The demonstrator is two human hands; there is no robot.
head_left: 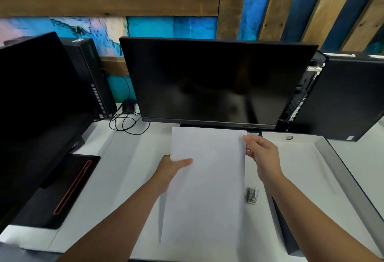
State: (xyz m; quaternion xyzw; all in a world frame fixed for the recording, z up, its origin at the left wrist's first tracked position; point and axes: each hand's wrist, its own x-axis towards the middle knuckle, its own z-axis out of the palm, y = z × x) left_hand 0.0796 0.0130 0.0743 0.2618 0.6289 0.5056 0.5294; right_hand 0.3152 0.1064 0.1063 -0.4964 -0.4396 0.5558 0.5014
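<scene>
A white sheet of paper [207, 178] hangs lengthwise above the white desk [124, 168], in front of the middle monitor. My left hand [172, 168] pinches its left edge, thumb on top and fingers hidden underneath. My right hand [260, 153] holds the right edge near the upper corner, fingers curled over the edge. Both forearms reach in from the bottom of the view.
A dark monitor [214, 83] stands right behind the paper, another monitor [35, 105] to the left. Black computer towers [345, 95] stand at right and back left [91, 74]. A small metal clip [252, 195] lies right of the paper. Loose cables [126, 122] lie behind.
</scene>
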